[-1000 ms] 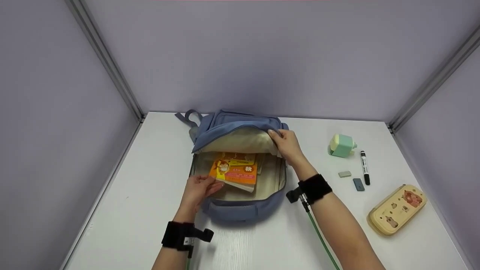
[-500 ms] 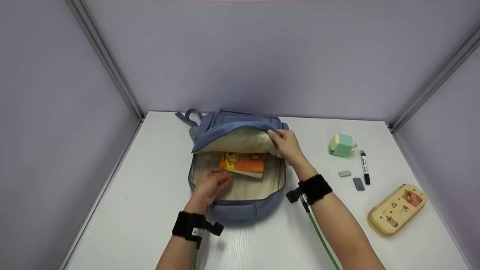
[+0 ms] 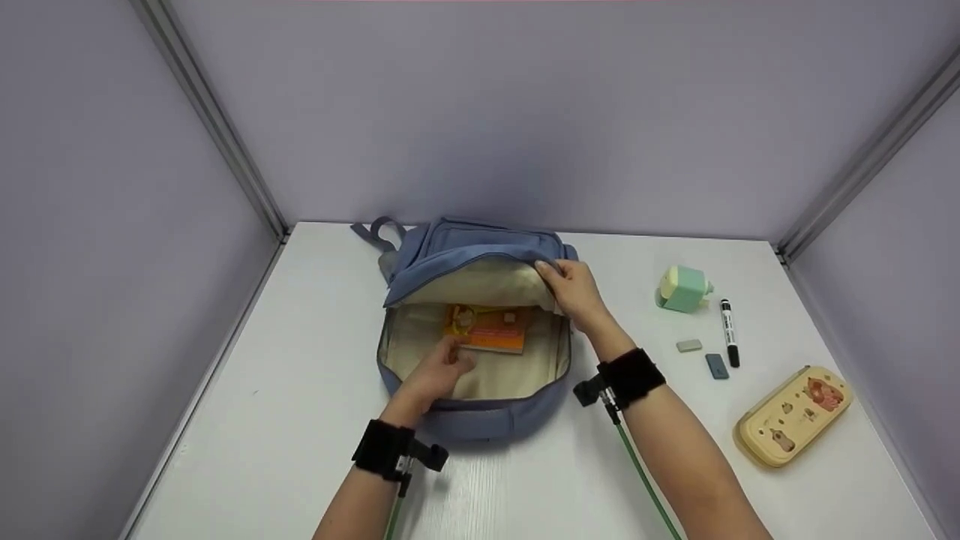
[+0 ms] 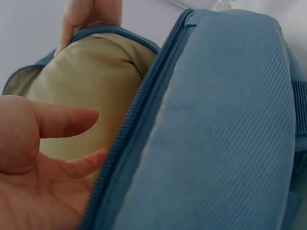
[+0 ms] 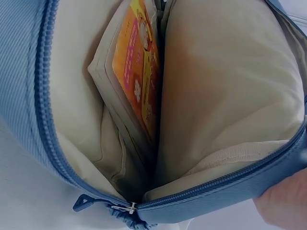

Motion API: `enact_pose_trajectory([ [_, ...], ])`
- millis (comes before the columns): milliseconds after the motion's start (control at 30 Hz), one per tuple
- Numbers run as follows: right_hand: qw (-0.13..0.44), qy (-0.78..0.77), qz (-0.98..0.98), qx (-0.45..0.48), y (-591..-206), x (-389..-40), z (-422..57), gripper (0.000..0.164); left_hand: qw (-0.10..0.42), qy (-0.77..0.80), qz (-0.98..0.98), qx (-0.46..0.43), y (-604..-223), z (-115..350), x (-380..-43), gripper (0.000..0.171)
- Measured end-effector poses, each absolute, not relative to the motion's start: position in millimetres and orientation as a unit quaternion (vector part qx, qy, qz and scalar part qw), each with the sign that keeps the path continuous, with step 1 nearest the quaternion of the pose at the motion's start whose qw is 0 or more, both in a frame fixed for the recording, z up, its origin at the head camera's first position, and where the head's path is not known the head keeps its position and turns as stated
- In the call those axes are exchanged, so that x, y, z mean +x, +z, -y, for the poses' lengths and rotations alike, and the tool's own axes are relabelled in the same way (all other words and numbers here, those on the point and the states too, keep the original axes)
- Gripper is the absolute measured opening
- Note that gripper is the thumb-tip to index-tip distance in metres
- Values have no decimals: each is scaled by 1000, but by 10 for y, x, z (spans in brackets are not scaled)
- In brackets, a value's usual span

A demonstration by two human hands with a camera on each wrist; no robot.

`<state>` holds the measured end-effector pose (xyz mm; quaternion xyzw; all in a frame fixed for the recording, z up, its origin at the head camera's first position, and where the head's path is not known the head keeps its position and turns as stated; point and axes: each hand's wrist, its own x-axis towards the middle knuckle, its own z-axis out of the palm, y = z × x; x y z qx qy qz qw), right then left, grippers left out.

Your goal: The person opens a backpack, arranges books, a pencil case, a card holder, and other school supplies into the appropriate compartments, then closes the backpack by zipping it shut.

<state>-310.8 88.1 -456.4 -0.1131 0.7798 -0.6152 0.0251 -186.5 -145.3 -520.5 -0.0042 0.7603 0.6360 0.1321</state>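
Note:
A blue backpack (image 3: 469, 426) lies unzipped on the white table, its cream lining showing. Inside it rests an orange and yellow book (image 3: 491, 337), partly covered by the raised flap (image 3: 465, 259). My right hand (image 3: 576, 294) pinches the flap's right edge and holds it up. At the left of the bag's mouth is my left hand (image 3: 436, 373), close to the book's near edge. In the left wrist view, the thumb and fingers of that hand (image 4: 38, 153) are spread apart with nothing between them. The book (image 5: 138, 67) leans within the bag in the right wrist view.
On the right side of the table lie a green and yellow box-shaped item (image 3: 682, 289), a black-and-white marker (image 3: 729, 334), a pale eraser-like block (image 3: 688, 346), a dark blue block (image 3: 717, 366) and a yellow pencil case (image 3: 793, 416). Panels wall the table's back and sides.
The book has gone deeper into the bag, away from me, and left my left hand, which moved right and further into the opening. My right hand keeps the flap raised.

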Motion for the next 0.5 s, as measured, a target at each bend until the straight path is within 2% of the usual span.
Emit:
enact_pose_trajectory([
  [133,22,-614,-780,-121,-4582,-3106,-896,45,128,589,-797,40,-5006,1475,-1747,49],
  [233,23,-601,-787,-137,-4604,-3094,-930,44,103,556,-818,101,-4816,1495,-1646,42],
  [367,32,-583,-795,-165,-4623,-3057,-996,42,26,519,-837,174,-4565,1515,-1553,29],
  [500,45,-548,-810,-202,-4631,-2994,-1079,38,-83,492,-841,210,-4393,1542,-1536,21],
])
